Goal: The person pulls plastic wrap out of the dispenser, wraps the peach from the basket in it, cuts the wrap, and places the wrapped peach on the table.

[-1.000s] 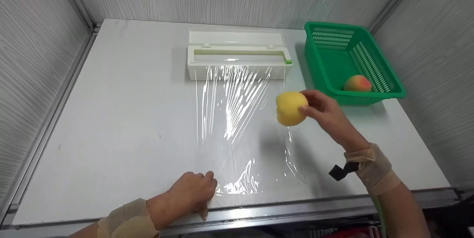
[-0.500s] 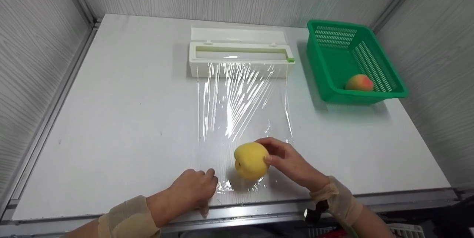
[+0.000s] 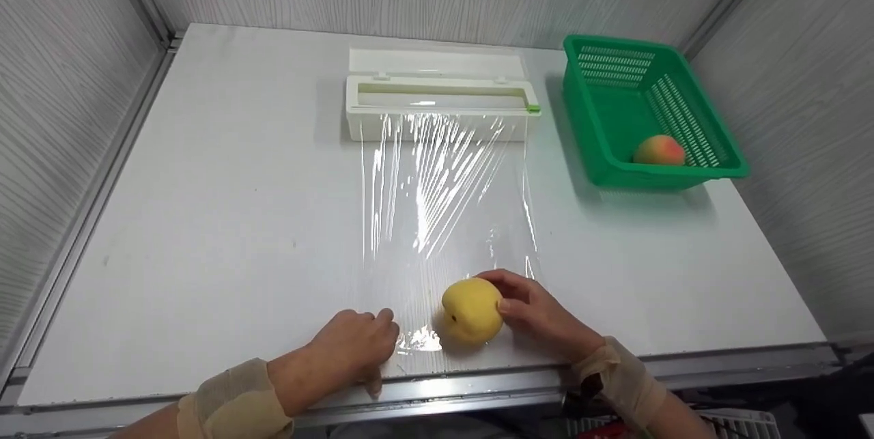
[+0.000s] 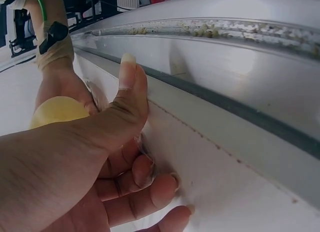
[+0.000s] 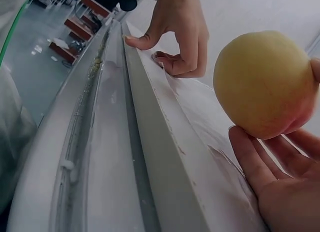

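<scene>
A yellow peach point(image 3: 472, 310) with a pink blush sits low over the front end of a sheet of cling film point(image 3: 450, 220). My right hand point(image 3: 546, 316) holds the peach from its right side, thumb and fingers round it. In the right wrist view the peach point(image 5: 265, 85) rests against the fingertips. At the film's front left corner is my left hand point(image 3: 351, 347), fingers curled on the film's edge and thumb held apart near the table edge. A wrinkled bit of film point(image 4: 150, 164) shows at its fingertips in the left wrist view.
The film runs out of a white cling film dispenser point(image 3: 440, 101) with its lid raised and a green slider point(image 3: 533, 109) at the right. A green basket point(image 3: 594, 125) at the back right holds another peach point(image 3: 659, 151). A metal rail point(image 3: 437, 388) borders the table's front.
My right hand has brought the peach left and toward the front edge, down onto or just above the film, then slightly right. My left hand has stayed at the film's corner.
</scene>
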